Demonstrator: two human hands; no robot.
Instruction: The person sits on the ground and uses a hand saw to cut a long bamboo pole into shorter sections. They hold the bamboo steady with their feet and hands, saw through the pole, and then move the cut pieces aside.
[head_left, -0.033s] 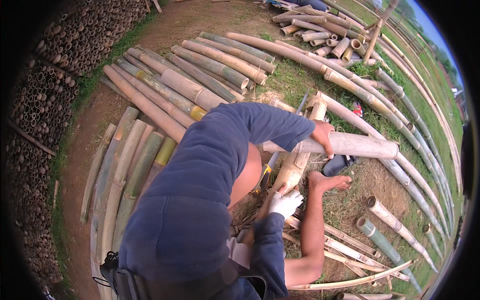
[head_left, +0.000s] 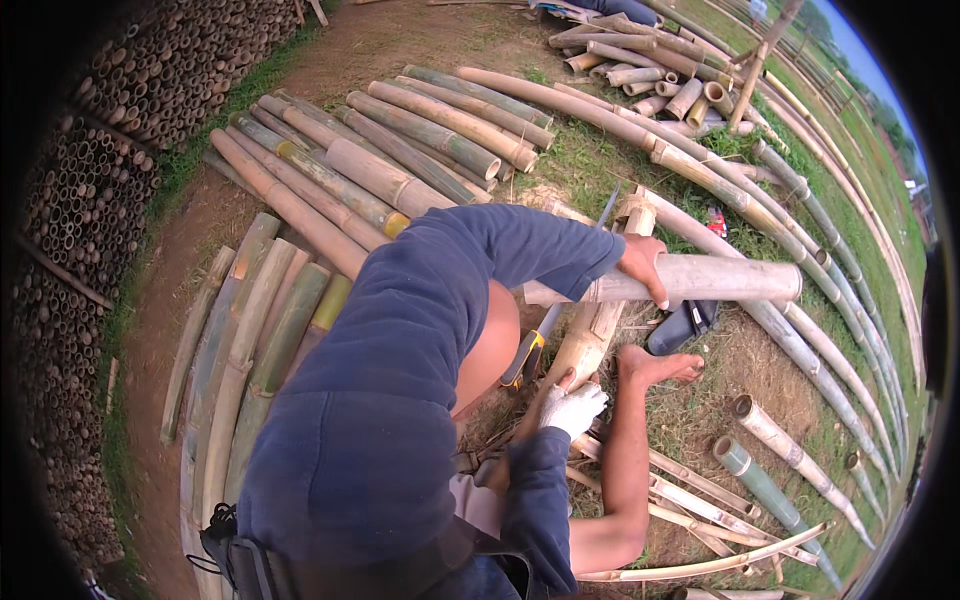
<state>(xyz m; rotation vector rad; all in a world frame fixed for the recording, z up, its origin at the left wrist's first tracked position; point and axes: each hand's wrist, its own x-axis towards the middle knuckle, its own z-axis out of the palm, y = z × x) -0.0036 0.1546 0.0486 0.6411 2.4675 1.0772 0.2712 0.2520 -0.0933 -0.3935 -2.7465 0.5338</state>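
Observation:
My left hand [head_left: 642,268], bare, reaches across in a blue sleeve and grips a pale, thick bamboo pole [head_left: 730,280] lying crosswise. My right hand [head_left: 574,407] wears a white glove and presses with curled fingers against the lower end of a tan bamboo piece [head_left: 592,340]. Whether it grips that piece is unclear. A saw with a yellow and black handle [head_left: 524,358] lies just left of the glove, its blade running up under my left arm. My bare foot [head_left: 660,366] rests on the ground beside the tan piece.
Long bamboo poles [head_left: 400,160] lie in rows to the left and behind. Stacked bamboo ends [head_left: 90,200] form a wall at far left. Short cut sections [head_left: 770,440] and thin split strips [head_left: 700,500] lie on the grass to the right. A dark object [head_left: 682,326] sits under the pale pole.

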